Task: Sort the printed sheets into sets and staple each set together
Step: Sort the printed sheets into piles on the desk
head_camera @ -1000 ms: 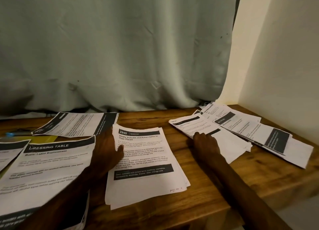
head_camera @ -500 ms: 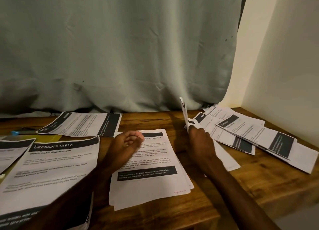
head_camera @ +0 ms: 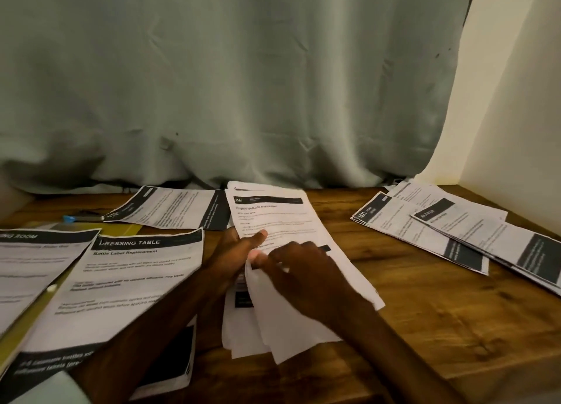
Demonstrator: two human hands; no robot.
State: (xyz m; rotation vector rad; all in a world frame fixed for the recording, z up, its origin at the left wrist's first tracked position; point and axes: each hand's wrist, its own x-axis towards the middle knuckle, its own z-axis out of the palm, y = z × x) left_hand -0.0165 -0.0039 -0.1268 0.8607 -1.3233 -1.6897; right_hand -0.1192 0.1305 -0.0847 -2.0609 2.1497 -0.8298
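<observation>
Printed sheets lie in several groups on a wooden table [head_camera: 425, 306]. In the middle, both hands hold a printed sheet [head_camera: 282, 221] over the centre pile [head_camera: 243, 337]. My left hand [head_camera: 233, 252] grips its left edge, thumb on top and fingers beneath. My right hand [head_camera: 303, 270] pinches the sheet lower down. At the left lies a "DRESSING TABLE" sheet [head_camera: 130, 282], with another sheet [head_camera: 33, 267] further left. A set [head_camera: 170, 206] lies at the back. Overlapping sheets [head_camera: 440, 233] are spread at the right. No stapler is in view.
A grey-green curtain [head_camera: 230, 85] hangs along the back of the table and a pale wall [head_camera: 516, 130] closes the right side. A blue-tipped object [head_camera: 71, 219] lies at the back left. A yellow folder [head_camera: 127, 229] shows under the left sheets.
My right hand has brought a sheet from the right spread over the centre pile. My left hand has risen off the pile and now grips that sheet's left edge.
</observation>
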